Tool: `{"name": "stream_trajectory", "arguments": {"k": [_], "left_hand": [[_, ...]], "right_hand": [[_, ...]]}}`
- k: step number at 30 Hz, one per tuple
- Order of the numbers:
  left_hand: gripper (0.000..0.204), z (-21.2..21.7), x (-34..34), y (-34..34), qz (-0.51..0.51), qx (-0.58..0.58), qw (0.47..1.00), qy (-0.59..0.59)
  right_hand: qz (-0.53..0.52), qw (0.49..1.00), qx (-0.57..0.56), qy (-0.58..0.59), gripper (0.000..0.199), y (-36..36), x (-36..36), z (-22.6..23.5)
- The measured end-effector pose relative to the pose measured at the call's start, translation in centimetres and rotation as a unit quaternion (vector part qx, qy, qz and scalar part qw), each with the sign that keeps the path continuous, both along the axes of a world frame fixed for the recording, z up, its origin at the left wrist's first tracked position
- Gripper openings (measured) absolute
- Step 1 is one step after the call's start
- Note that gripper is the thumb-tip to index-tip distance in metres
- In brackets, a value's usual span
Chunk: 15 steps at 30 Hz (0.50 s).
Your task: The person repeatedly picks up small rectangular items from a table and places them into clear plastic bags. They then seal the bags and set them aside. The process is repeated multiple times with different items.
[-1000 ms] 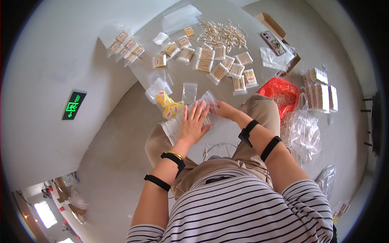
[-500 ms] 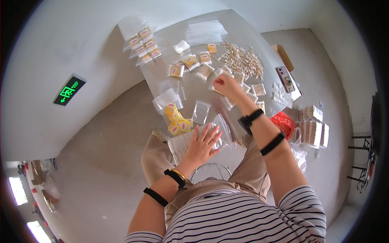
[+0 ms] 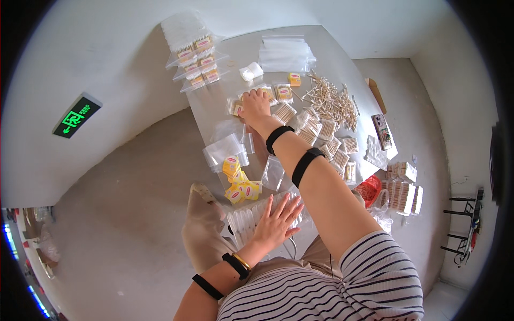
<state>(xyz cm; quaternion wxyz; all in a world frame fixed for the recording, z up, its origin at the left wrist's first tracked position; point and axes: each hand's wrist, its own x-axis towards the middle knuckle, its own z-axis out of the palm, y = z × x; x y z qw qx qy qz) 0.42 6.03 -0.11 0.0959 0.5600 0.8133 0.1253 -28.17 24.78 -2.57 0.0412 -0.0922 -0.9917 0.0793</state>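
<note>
My left hand [image 3: 278, 223] lies flat with fingers spread on a clear plastic bag [image 3: 242, 222] of white, stick-like contents, at the table's near edge over my lap. Farther off, my right hand [image 3: 256, 108] reaches across the table with its fingers bent down over a labelled packet of cotton swabs, mostly hidden beneath it. Another labelled packet [image 3: 234, 107] sits just left of that hand, and one more [image 3: 283, 93] to its right. Several unlabelled swab bundles [image 3: 309, 130] lie right of my forearm. Yellow cards [image 3: 243, 191] are piled beyond my left hand.
Loose cotton swabs [image 3: 332, 101] are heaped at the far right, near a phone [image 3: 382, 131]. Flat clear bags [image 3: 287, 56] lie at the back; filled bags [image 3: 197, 63] stand by the wall. Stacked swab bundles [image 3: 402, 195] and a red bag [image 3: 369, 190] are beyond the right edge.
My right hand has moved left across the table, from the unlabelled bundles to the labelled packets. My left hand stays flat on the clear bag. The whole view has shifted slightly.
</note>
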Motion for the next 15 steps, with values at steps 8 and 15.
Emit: {"name": "stream_trajectory", "arguments": {"k": [8, 15], "left_hand": [[0.077, 0.7, -0.1, 0.1, -0.007, 0.011, 1.0, -0.027], [0.077, 0.4, 0.1, -0.2, 0.004, 0.009, 1.0, -0.006]], "right_hand": [[-0.203, 0.972, -0.106, 0.061, 0.053, 6.3, 0.2, -2.2], [-0.152, 0.91, -0.345, 0.173, 0.057, 3.7, 2.4, 1.2]]}}
